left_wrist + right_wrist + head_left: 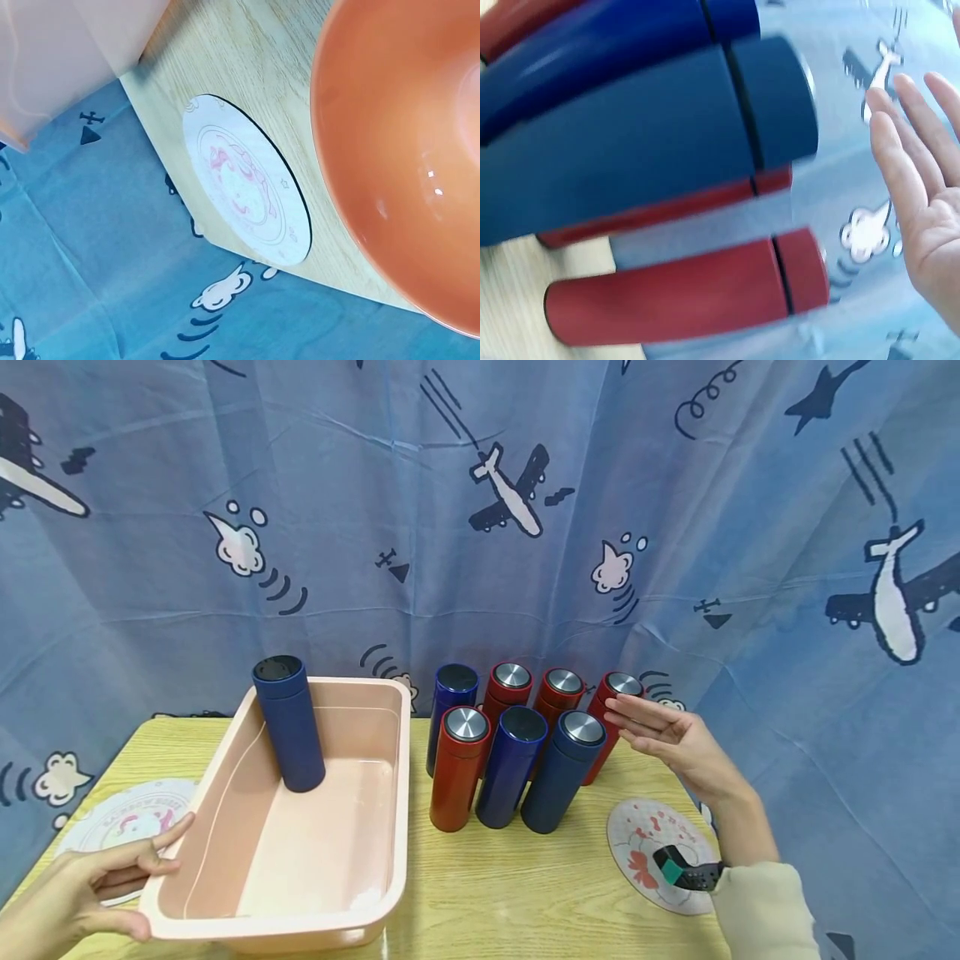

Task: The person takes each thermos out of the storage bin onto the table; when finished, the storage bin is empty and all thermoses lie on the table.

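My left hand [112,885] grips the near-left corner of a pale pink plastic bin [401,827], thumb at the front and fingers along the side. A dark blue thermos bottle [292,735] stands upright inside, by the left wall. My right hand [678,747] is raised beside the rightmost red thermos [600,768], fingers extended and empty. In the right wrist view the palm and fingers [922,202] are apart from the red thermos [675,289]. Several more red and blue thermoses, such as the front blue one [555,785], stand grouped right of the bin.
A round patterned mat [161,789] lies partly behind the bin's left side; another mat [626,835] lies at right. In the left wrist view, a large orange bowl-like thing [375,195] fills the right side. A blue curtain [412,568] hangs behind the wooden table [465,893].
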Motion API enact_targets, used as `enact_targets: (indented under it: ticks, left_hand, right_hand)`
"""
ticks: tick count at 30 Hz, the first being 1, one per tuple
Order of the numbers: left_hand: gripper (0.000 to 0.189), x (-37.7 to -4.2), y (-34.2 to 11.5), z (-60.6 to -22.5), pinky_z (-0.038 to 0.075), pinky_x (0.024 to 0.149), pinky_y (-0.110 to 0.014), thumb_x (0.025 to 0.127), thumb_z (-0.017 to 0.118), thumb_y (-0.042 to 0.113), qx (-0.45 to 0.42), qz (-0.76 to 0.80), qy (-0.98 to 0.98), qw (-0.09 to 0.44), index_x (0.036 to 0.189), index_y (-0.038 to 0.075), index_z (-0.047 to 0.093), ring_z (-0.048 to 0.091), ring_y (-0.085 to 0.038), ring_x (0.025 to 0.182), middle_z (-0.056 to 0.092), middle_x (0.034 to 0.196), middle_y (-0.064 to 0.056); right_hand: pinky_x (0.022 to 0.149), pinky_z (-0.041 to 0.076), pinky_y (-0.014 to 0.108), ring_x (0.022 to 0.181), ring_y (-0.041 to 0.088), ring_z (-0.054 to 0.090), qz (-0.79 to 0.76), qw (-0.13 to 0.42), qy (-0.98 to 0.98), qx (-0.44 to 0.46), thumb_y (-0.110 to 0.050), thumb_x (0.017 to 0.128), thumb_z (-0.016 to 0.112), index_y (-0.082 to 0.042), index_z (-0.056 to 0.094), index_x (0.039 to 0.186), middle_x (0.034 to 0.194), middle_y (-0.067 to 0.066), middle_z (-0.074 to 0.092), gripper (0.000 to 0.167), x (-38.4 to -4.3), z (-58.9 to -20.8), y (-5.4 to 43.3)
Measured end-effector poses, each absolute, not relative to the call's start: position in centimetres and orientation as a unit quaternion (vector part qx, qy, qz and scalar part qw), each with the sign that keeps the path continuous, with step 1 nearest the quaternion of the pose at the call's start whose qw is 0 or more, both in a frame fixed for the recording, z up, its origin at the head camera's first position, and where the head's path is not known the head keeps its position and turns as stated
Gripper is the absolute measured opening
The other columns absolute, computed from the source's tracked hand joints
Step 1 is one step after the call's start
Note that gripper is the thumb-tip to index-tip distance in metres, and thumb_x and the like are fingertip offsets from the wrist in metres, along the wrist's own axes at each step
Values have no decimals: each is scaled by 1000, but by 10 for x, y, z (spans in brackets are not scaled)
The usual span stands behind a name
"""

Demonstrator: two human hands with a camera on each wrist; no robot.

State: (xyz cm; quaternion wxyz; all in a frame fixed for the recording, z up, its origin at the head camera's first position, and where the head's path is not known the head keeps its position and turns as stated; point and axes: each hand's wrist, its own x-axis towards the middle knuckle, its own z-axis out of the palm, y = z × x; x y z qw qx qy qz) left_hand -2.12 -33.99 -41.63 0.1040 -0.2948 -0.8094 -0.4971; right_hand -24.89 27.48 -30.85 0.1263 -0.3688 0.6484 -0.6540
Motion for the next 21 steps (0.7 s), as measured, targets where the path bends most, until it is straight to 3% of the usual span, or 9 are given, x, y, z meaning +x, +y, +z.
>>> enact_targets:
  ticks: [8, 16, 21]
  left_hand:
    - [59, -21, -341, -419, 51, 81, -11, 54, 73, -22, -292, -498, -810, 108, 107, 2, 63, 42, 5, 124, 40, 146, 12]
    - [60, -20, -341, -419, 50, 83, -10, 55, 73, -22, -284, -510, -805, 102, 107, 5, 63, 48, 3, 119, 41, 145, 14]
    - [57, -23, -340, -418, 47, 89, -11, 56, 73, -20, -327, -536, -773, 93, 107, 2, 58, 44, 0, 126, 39, 147, 7]
  right_hand:
    - [101, 44, 28, 123, 16, 53, -638, 125, 658, -380, 18, 91, 47, 3, 46, 138, 135, 5, 56, 49, -231, -291, 242]
    - [97, 48, 27, 120, 14, 55, -624, 135, 682, -356, 9, 92, 55, -3, 52, 136, 131, -1, 59, 46, -225, -275, 200]
    - [97, 48, 31, 118, 17, 57, -625, 142, 682, -352, 4, 91, 60, -5, 54, 135, 132, 4, 58, 46, -228, -267, 168]
